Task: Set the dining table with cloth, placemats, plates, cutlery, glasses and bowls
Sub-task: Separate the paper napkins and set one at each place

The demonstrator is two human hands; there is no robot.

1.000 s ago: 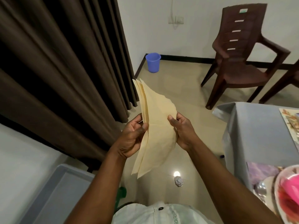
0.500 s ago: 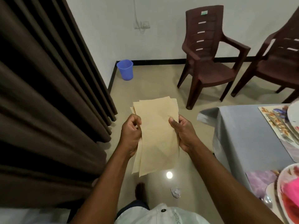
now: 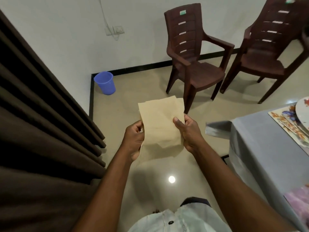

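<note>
Both hands hold a small stack of tan paper sheets (image 3: 160, 124) out in front of the person's chest, above the beige tiled floor (image 3: 130, 101) and well clear of the worktop. The left hand (image 3: 133, 141) grips the stack's left edge with its fingers curled round it, and the right hand (image 3: 189, 133) pinches the right edge, thumb pressed flat on the top sheet with the other fingers hidden behind. The sheets are slightly fanned (their lower corners do not line up) and hang roughly upright.

To the right, the worktop is covered with a grey cloth (image 3: 260, 148) whose corner droops toward the floor. A floral placemat (image 3: 287, 124) lies on it near the far edge, with a plate (image 3: 302, 111) partly over it. Another purple-toned placemat (image 3: 299, 203) shows at the lower right edge.

Two brown plastic chairs (image 3: 194, 61) stand by the white wall, a blue bucket (image 3: 105, 82) sits in the corner, and a dark brown curtain (image 3: 41, 123) fills the left side.
</note>
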